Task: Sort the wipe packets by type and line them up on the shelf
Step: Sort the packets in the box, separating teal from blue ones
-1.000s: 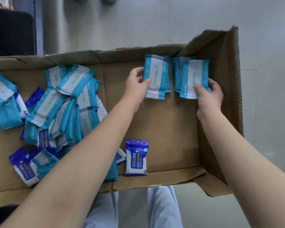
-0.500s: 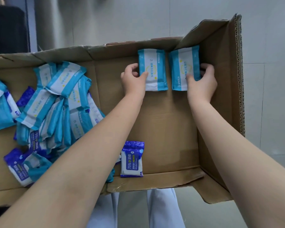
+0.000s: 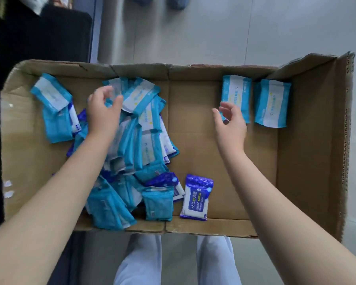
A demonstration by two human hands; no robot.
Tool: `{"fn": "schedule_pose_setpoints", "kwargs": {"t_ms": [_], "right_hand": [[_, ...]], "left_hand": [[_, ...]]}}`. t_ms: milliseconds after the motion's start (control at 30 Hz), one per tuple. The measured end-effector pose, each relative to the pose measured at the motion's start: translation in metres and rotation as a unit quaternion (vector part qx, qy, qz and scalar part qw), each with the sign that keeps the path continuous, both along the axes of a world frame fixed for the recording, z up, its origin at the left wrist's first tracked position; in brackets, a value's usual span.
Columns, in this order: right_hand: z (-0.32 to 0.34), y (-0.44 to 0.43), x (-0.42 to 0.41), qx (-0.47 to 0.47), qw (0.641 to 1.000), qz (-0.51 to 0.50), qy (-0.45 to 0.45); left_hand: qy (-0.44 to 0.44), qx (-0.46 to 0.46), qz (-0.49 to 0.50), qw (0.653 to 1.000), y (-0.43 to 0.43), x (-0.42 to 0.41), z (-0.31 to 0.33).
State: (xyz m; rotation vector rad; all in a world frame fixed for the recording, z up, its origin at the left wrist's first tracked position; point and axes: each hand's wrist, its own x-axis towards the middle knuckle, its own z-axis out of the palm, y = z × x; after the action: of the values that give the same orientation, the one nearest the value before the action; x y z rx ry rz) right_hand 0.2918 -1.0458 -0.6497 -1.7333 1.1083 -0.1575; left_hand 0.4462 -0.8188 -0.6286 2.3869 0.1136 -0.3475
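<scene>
Packet pile [image 3: 144,136] under empty L hand [image 3: 104,114]; R hand [image 3: 231,124] empty, by teal pair [image 3: 272,101].

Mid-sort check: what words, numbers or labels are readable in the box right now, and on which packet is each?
"75%": on the dark blue packet lying alone by the front wall of the box.
"Alcohol Wipes": same packet, beside the number.
Chinese characters next to "75%": too blurred to read surely.
Two light blue packets at the far wall: print too blurred.
Mixed pile on the left: print too blurred.
</scene>
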Motion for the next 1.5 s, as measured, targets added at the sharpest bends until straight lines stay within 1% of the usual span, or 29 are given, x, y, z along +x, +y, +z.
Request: {"fn": "schedule_pose_setpoints", "kwargs": {"t_ms": [67, 133, 233, 300, 333, 400, 500, 567, 667, 800, 967, 1067, 1200, 1333, 1500], "right_hand": [[0.002, 0.03, 0.02, 0.036, 0.998, 0.055, 0.001], [0.002, 0.058, 0.037, 0.069, 0.991, 0.113, 0.017], [-0.006, 0.095, 0.055, 0.116, 0.978, 0.163, 0.064], [-0.011, 0.113, 0.062, 0.138, 0.976, 0.143, 0.092], [-0.013, 0.119, 0.064, 0.137, 0.978, 0.121, 0.102], [-0.015, 0.124, 0.066, 0.14, 0.981, 0.066, 0.118], [-0.011, 0.126, 0.071, 0.214, 0.968, -0.017, 0.129], [-0.006, 0.126, 0.074, 0.239, 0.962, -0.035, 0.131], [0.0, 0.126, 0.079, 0.229, 0.967, -0.037, 0.104], [0.005, 0.12, 0.076, 0.168, 0.983, -0.05, 0.058], [0.022, 0.098, 0.053, 0.166, 0.98, -0.107, -0.008], [0.027, 0.075, 0.034, 0.175, 0.976, -0.122, -0.03], [0.027, 0.037, 0.006, 0.187, 0.966, -0.173, -0.041], [0.021, -0.012, -0.032, 0.151, 0.961, -0.228, -0.044], [0.013, -0.081, -0.067, 0.089, 0.957, -0.274, -0.032]], "left_hand": [[0.078, 0.045, 0.031, 0.995, 0.04, 0.011, -0.015], [0.146, 0.066, 0.027, 0.987, 0.072, 0.009, -0.028], [0.178, 0.04, 0.001, 0.983, 0.107, 0.003, -0.049], [0.177, 0.026, 0.015, 0.984, 0.128, 0.004, -0.078], [0.178, 0.016, 0.028, 0.983, 0.131, 0.003, -0.079], [0.193, -0.021, 0.057, 0.979, 0.129, -0.003, -0.063], [0.211, -0.075, 0.106, 0.969, 0.125, -0.011, -0.043], [0.212, -0.11, 0.138, 0.961, 0.127, -0.014, -0.04], [0.209, -0.154, 0.163, 0.952, 0.13, -0.018, -0.031], [0.189, -0.197, 0.211, 0.939, 0.124, -0.025, -0.01], [0.162, -0.272, 0.262, 0.912, 0.096, -0.038, 0.016], [0.165, -0.304, 0.238, 0.908, 0.063, -0.045, 0.027], [0.181, -0.327, 0.158, 0.914, 0.004, -0.062, 0.028], [0.175, -0.287, 0.051, 0.94, -0.062, -0.086, 0.012], [0.195, -0.249, -0.052, 0.947, -0.138, -0.102, -0.007]]}}
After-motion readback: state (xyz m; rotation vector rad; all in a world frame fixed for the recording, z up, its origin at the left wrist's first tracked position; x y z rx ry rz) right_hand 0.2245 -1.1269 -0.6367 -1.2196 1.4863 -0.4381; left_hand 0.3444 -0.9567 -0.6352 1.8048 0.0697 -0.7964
